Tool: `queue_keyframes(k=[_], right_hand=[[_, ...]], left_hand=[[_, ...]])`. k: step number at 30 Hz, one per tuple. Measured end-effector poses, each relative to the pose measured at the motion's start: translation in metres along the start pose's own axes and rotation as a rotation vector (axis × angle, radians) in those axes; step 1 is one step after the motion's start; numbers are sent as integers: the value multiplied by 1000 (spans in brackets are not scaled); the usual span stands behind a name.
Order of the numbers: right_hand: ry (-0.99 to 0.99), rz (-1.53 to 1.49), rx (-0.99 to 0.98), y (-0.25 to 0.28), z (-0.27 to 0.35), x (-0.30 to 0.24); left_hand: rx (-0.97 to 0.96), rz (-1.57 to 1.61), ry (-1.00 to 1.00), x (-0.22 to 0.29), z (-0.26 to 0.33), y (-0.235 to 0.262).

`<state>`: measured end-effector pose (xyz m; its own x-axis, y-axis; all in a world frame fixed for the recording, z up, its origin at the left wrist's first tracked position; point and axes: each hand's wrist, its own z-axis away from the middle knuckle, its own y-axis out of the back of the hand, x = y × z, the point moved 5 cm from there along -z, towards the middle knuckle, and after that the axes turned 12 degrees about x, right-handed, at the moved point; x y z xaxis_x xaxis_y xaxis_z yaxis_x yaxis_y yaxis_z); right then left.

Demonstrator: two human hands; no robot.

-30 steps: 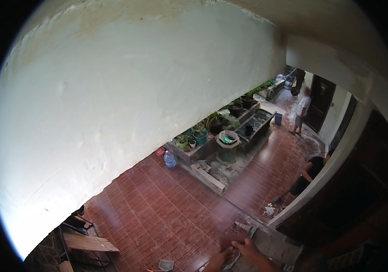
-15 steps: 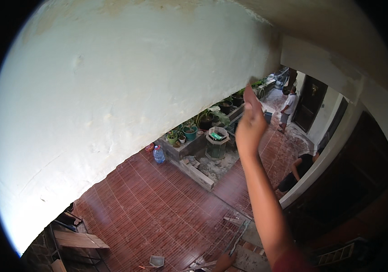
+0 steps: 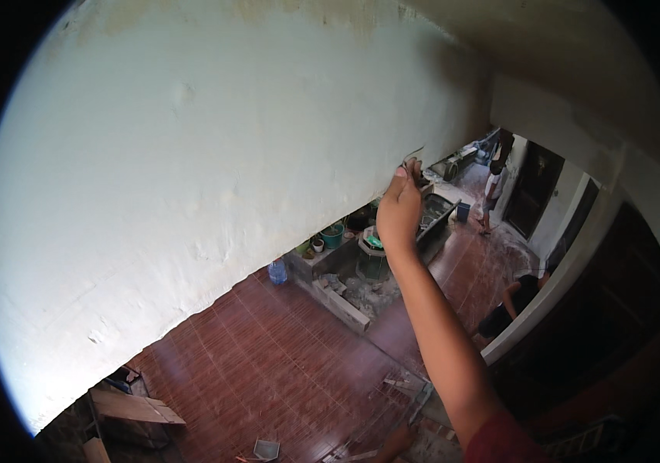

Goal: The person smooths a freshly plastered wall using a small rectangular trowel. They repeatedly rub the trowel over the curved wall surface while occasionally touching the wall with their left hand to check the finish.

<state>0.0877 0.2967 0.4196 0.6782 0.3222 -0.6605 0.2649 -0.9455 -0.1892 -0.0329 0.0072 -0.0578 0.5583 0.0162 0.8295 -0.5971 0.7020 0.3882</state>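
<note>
My right hand (image 3: pixel 401 208) is raised against the lower edge of the pale plastered wall (image 3: pixel 214 147). Its fingers are closed on a thin dark sheet (image 3: pixel 413 154), seen nearly edge-on, whose curved rim stands out above the fingertips. The kind of sheet cannot be made out. My right forearm, in a dark red sleeve, rises from the lower right. At the lower edge a dim hand (image 3: pixel 398 443), probably my left hand, is near some boards; its fingers are too dark to read.
Far below lies a red tiled floor (image 3: pixel 268 339). Potted plants (image 3: pixel 332 234), a blue water bottle (image 3: pixel 277 272) and an octagonal planter (image 3: pixel 372 262) stand by a low ledge. One person (image 3: pixel 492 193) stands near a dark door; another (image 3: pixel 517 301) is partly behind a pillar. A wooden board (image 3: pixel 135 405) is lower left.
My right hand has moved a little left and down along the wall edge, and its fingers have bent. The view has shifted slightly. The standing person has turned somewhat.
</note>
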Motion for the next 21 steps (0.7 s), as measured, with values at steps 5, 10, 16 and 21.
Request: queue_keyframes(k=[5, 10, 16, 21], right_hand=[[-173, 25, -162, -9, -10, 9], [63, 72, 17, -5, -25, 12], [33, 155, -23, -7, -36, 22], [-14, 145, -24, -7, -52, 27]], left_hand=[[-61, -87, 17, -40, -18, -18], [27, 35, -47, -50, -22, -29], [48, -47, -30, -41, -18, -23], [58, -76, -2, -37, -18, -17]])
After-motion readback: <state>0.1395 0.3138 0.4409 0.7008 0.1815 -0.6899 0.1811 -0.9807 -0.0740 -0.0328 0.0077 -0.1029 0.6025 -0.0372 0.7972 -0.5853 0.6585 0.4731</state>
